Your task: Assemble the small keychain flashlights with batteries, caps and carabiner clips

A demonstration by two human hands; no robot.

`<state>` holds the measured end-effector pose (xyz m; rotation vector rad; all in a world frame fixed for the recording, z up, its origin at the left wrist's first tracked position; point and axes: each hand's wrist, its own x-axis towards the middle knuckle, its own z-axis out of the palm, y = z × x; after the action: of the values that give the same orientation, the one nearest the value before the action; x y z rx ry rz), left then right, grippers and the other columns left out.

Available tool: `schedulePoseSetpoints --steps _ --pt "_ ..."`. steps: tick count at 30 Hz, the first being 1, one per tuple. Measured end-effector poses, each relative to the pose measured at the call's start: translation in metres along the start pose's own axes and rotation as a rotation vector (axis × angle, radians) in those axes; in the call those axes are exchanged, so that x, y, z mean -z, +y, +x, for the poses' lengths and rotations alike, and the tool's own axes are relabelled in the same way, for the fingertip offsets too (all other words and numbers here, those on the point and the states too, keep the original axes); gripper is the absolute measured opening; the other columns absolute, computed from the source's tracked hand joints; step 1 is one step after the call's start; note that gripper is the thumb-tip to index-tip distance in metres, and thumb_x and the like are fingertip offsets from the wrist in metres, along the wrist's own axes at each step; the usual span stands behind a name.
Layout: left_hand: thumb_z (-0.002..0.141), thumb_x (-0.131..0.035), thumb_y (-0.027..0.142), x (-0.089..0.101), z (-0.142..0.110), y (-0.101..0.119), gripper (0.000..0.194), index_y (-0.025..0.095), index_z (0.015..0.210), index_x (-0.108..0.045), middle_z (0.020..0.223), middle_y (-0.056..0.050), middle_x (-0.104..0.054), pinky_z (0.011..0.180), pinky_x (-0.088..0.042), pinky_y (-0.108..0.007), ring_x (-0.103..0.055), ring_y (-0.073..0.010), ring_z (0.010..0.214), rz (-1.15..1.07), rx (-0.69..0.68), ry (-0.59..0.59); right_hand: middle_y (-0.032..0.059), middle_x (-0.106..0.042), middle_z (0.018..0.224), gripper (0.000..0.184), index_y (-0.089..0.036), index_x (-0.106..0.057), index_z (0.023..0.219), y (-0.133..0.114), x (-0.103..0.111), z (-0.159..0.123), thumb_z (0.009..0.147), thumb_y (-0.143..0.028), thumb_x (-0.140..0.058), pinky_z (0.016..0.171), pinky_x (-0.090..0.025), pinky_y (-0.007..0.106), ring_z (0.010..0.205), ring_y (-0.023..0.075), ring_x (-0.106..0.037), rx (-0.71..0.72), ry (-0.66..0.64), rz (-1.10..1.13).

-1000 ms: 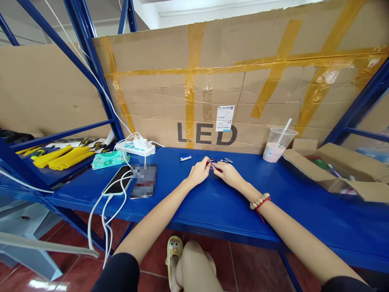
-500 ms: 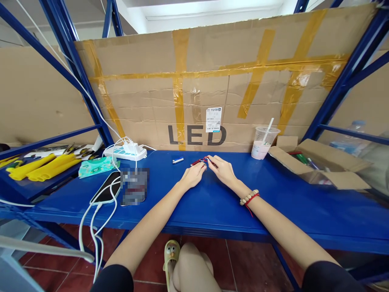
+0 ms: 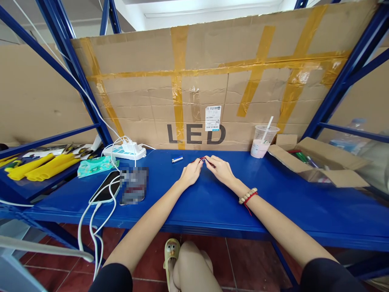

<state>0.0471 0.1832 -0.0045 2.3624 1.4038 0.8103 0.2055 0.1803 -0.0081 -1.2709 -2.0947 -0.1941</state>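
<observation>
My left hand (image 3: 191,173) and my right hand (image 3: 220,169) meet over the blue shelf (image 3: 212,202), near its back. Both pinch a small bundle of red wires (image 3: 203,159) between their fingertips. The wires are thin and partly hidden by my fingers. A small silver-and-blue battery (image 3: 177,159) lies on the shelf just left of my left hand. A beaded bracelet with a red string (image 3: 248,196) sits on my right wrist.
A taped cardboard sheet marked LED (image 3: 212,93) stands behind the shelf. A plastic cup with a straw (image 3: 261,142) and an open cardboard box (image 3: 319,162) are at right. At left: power strip (image 3: 124,151), phones with white cables (image 3: 106,187), tissue pack (image 3: 96,165), yellow tools (image 3: 42,166).
The view has shifted a little to the right. My hands stay together on the red wires, working them at the fingertips; the wire ends that stuck out to the left are drawn in.
</observation>
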Motion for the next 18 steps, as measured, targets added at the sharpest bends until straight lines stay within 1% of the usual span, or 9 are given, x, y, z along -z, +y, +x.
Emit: schedulePoseSetpoints --steps 3,6,8,11,15,18 --pt "0.093 -0.023 0.038 0.000 0.002 -0.001 0.028 0.025 0.093 -0.047 0.090 0.002 -0.062 0.065 -0.040 -0.021 -0.060 -0.0139 0.083 0.022 0.011 0.032 0.0041 -0.060 0.093 0.033 -0.021 -0.055 0.115 0.002 0.000 0.000 0.092 -0.032 -0.035 0.058 -0.038 0.019 0.080 0.0124 -0.057 -0.009 -0.026 -0.011" --pt "0.093 -0.028 0.036 0.000 0.003 -0.004 0.023 0.026 0.101 -0.047 0.098 0.002 -0.062 0.071 -0.042 -0.022 -0.059 -0.0146 0.092 0.047 0.024 0.059 0.0042 -0.059 0.094 0.033 -0.021 -0.051 0.120 0.005 0.000 0.000 0.091 -0.030 -0.037 0.058 -0.038 0.020 0.081 0.0132 -0.056 0.013 -0.100 -0.022" --pt "0.093 -0.030 0.033 0.000 0.004 -0.006 0.021 0.027 0.104 -0.047 0.104 0.001 -0.061 0.076 -0.042 -0.023 -0.057 -0.0147 0.098 0.073 0.006 0.048 0.0038 -0.059 0.095 0.034 -0.021 -0.048 0.123 0.006 -0.001 0.000 0.091 -0.028 -0.037 0.060 -0.038 0.020 0.082 0.0132 -0.055 0.029 -0.144 -0.017" --pt "0.093 -0.031 0.029 -0.001 0.003 -0.008 0.022 0.026 0.108 -0.047 0.113 0.001 -0.058 0.081 -0.042 -0.024 -0.054 -0.0148 0.104 0.113 -0.035 0.020 0.0039 -0.058 0.096 0.036 -0.021 -0.046 0.126 0.008 -0.002 -0.001 0.091 -0.027 -0.038 0.060 -0.037 0.020 0.082 0.0128 -0.055 0.005 -0.201 -0.019" --pt "0.092 -0.032 0.028 -0.001 0.004 -0.010 0.024 0.025 0.109 -0.049 0.112 -0.001 -0.058 0.082 -0.042 -0.025 -0.053 -0.0156 0.105 0.183 -0.047 0.005 0.0031 -0.060 0.097 0.038 -0.024 -0.048 0.125 0.010 -0.004 -0.001 0.087 -0.026 -0.045 0.056 -0.036 0.020 0.079 0.0125 -0.056 -0.049 -0.262 -0.017" --pt "0.091 -0.036 0.027 -0.001 0.005 -0.012 0.022 0.024 0.104 -0.053 0.107 -0.002 -0.059 0.080 -0.043 -0.026 -0.054 -0.0168 0.102 0.241 -0.010 -0.018 0.0008 -0.061 0.096 0.029 -0.025 -0.058 0.112 0.013 -0.005 -0.001 0.085 -0.028 -0.048 0.057 -0.036 0.021 0.080 0.0126 -0.057 -0.079 -0.303 -0.001"
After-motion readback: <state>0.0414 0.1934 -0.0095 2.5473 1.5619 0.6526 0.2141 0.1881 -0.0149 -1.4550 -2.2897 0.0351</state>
